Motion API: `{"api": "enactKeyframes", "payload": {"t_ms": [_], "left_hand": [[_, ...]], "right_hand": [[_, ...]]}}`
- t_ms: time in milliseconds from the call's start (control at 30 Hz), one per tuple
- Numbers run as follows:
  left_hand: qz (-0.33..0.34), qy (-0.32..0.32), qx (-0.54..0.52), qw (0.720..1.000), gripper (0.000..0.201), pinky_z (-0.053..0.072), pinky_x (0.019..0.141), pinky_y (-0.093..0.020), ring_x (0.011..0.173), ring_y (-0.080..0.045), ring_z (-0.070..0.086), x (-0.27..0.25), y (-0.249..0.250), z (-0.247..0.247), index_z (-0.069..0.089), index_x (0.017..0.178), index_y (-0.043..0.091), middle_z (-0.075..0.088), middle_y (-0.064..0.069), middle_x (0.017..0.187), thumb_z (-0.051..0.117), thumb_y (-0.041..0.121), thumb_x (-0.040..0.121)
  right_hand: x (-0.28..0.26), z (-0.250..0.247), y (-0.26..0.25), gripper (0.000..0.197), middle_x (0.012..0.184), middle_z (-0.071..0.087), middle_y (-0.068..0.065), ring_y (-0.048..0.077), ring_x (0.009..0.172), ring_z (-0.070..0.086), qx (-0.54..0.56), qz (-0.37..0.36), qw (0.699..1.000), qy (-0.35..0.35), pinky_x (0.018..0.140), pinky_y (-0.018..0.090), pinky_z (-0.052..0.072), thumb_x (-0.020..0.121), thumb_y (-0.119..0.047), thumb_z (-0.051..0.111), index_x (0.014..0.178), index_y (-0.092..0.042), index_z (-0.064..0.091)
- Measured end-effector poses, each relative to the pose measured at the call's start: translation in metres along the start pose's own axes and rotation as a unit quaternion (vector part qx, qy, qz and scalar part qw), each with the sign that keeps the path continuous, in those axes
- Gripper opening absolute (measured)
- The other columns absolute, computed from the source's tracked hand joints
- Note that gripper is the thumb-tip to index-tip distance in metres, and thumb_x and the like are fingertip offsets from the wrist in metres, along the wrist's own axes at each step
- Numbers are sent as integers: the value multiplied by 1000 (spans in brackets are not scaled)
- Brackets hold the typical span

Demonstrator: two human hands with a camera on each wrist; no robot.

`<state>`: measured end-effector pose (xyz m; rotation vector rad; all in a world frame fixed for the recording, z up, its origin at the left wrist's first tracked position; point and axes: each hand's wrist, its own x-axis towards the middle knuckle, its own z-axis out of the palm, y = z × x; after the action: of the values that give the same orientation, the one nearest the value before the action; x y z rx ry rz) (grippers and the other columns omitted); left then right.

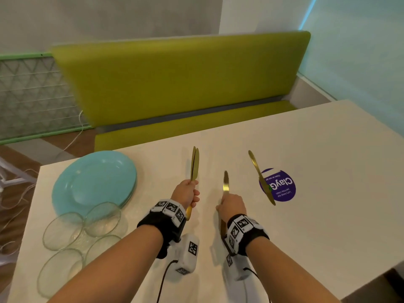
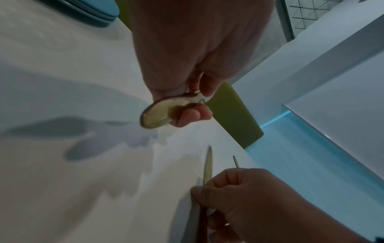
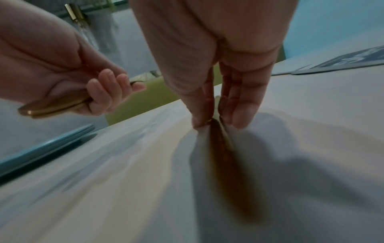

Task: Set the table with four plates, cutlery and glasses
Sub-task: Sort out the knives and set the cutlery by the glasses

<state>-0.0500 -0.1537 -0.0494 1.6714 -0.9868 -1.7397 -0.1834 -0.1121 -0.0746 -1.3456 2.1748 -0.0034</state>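
Observation:
My left hand [image 1: 193, 197] grips two gold knives [image 1: 194, 167] by their handles, blades pointing away from me above the white table [image 1: 306, 149]; the handle ends [image 2: 158, 115] stick out below its curled fingers. Just to its right, my right hand [image 1: 223, 201] pinches a single gold knife [image 1: 225, 182] between thumb and fingers [image 3: 234, 106], low on the table surface. Another gold knife [image 1: 261, 178] lies further right across a purple round sticker [image 1: 282, 186]. A stack of teal plates [image 1: 94, 178] sits at the table's left. Several clear glasses [image 1: 63, 230] stand in front of the stack.
A green padded bench [image 1: 175, 84] runs along the table's far side. At the left, off the table, are a wire mesh panel [image 1: 32, 95] and white cables on the floor. The table's right half holds only the sticker and one knife.

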Motion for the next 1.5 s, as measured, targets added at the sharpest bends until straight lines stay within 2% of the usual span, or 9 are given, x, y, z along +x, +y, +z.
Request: {"api": "enactKeyframes", "payload": {"t_ms": [333,633,800,867,1000,1167,1300,1400,1500], "left_hand": [[-22,3,-19,1000,16,37,48,-25,55,-16,44,-1,-6,13,50,104,8,48,-6,71,35,12,99],[-19,-19,9,1000,10,53,66,-28,70,-19,62,-4,-1,26,46,106,6,59,-8,87,42,9,97],[-29,-57,21,998,17,54,67,-31,72,-22,62,-6,-1,46,46,110,4,61,-14,95,45,0,93],[-14,-65,57,996,19,54,66,-30,70,-22,62,-6,0,55,53,109,2,63,-14,92,46,0,91],[9,-79,101,992,24,52,74,-37,75,-28,58,-6,5,67,57,74,9,59,-17,84,42,-7,86],[31,-112,128,985,25,54,88,-48,85,-34,62,1,5,77,59,76,5,62,-26,91,42,-12,81],[33,-128,136,982,30,53,76,-37,85,-30,59,6,3,83,58,74,10,61,-20,89,41,-12,84],[21,-112,122,986,31,50,67,-29,79,-25,59,12,3,87,56,74,12,60,-14,83,39,-12,85],[-5,-76,80,994,27,46,60,-26,70,-19,57,17,4,89,54,82,8,59,-11,81,37,-13,86]], "right_hand": [[-2,-8,7,23,117,64,11,25,109,63,-34,43,998,23,90,29,50,91,-14,56,111,-4,63],[3,-37,7,23,87,66,6,20,80,63,93,86,992,-1,65,19,47,84,-29,62,87,-7,68],[16,-52,5,10,93,66,10,26,94,68,299,66,951,-50,86,35,57,82,-17,62,74,-14,59],[18,-56,4,4,102,68,15,28,98,68,322,55,943,-58,87,38,57,79,-14,63,82,-11,62],[22,-57,6,34,109,68,16,27,98,68,322,54,943,-62,84,35,58,77,-14,65,108,0,67],[24,-61,8,35,109,68,13,26,101,66,272,53,960,-46,84,34,57,78,-16,61,110,-4,66],[26,-66,12,25,99,68,4,20,99,65,242,45,969,2,75,21,46,90,-24,52,101,-11,70],[30,-70,14,23,97,74,7,21,93,69,168,-15,985,-46,85,27,54,88,-20,57,95,-8,75],[34,-80,19,18,89,74,7,21,82,71,195,-39,977,-80,82,30,58,86,-16,60,92,-8,75]]}}
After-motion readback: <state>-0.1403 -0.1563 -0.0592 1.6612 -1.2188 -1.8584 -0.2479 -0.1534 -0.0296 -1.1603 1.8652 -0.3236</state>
